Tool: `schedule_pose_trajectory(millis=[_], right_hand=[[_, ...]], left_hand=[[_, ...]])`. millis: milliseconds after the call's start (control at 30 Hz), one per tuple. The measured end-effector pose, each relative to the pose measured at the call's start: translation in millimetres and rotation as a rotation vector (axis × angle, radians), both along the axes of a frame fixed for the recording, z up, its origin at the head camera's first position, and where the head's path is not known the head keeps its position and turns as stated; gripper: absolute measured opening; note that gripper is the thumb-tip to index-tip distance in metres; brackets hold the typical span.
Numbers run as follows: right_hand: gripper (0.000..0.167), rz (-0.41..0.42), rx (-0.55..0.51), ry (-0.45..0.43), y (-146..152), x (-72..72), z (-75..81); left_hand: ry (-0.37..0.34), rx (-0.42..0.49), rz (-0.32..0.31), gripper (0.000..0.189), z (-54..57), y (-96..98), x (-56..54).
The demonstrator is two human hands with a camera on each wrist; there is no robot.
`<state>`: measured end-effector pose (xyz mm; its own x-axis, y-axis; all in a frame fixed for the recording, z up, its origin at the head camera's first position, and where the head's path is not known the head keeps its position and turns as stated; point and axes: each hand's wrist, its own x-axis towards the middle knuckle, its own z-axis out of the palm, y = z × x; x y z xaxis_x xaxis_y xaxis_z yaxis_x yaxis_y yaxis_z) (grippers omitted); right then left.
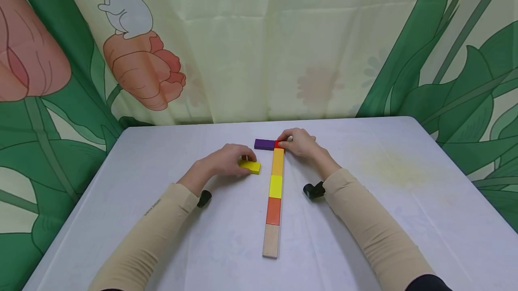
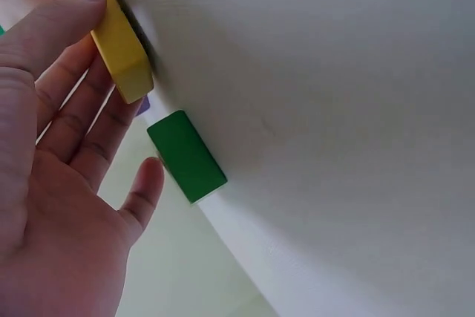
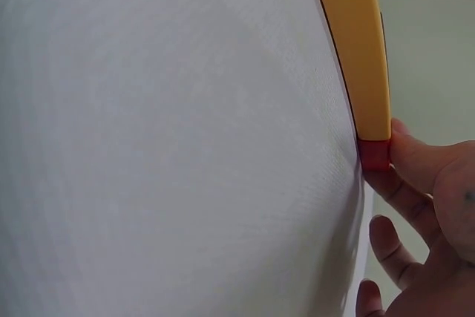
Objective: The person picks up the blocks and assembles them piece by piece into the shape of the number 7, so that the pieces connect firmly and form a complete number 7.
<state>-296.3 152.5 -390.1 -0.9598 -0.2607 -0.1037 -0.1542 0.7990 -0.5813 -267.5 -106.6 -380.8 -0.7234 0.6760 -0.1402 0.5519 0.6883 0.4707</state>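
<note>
Between thumb and fingers my left hand [image 1: 227, 159] holds a yellow block [image 1: 252, 167], left of a line of blocks. At the far end of that line, my right hand [image 1: 302, 143] pinches a small red block [image 3: 375, 154]. Touching the red one on its left is a purple block [image 1: 264, 144], lying crosswise. Toward me from the red block run an amber block [image 1: 277, 162], a second yellow block [image 1: 275, 186], an orange block [image 1: 273, 211] and a plain wood block [image 1: 270, 240], end to end. The left wrist view shows a green block [image 2: 187, 157] beyond the left little finger.
A white cloth covers the table [image 1: 364, 219]. Behind its far edge hangs a printed curtain [image 1: 243, 57] with leaves, a rabbit and a carrot. A black wrist device [image 1: 314, 190] sits by the right cuff, another [image 1: 204, 198] by the left cuff.
</note>
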Motion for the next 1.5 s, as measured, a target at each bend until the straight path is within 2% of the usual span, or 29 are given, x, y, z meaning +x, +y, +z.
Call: schedule_pose_trajectory(millis=[300,700,867,1200,1500], right_hand=[[0.020,0.000,0.004,0.002,1.4,-0.3,-2.2],[0.019,-0.005,0.001,-0.007,1.5,-0.3,-3.8],[0.019,-0.012,0.001,-0.015,1.2,0.5,-2.9],[0.019,-0.006,-0.005,-0.010,-0.3,3.2,0.3],[0.020,-0.008,-0.006,-0.003,0.0,1.8,0.9]], left_hand=[[-0.029,0.057,0.046,0.029,5.6,-2.7,-12.8],[-0.009,0.115,0.091,0.030,14.0,-17.3,-36.3],[-0.017,0.122,0.129,0.030,16.6,-23.5,-43.4],[-0.018,0.081,0.152,0.030,11.4,-24.3,-60.4],[-0.060,0.039,0.187,0.029,6.7,-13.1,-65.3]])
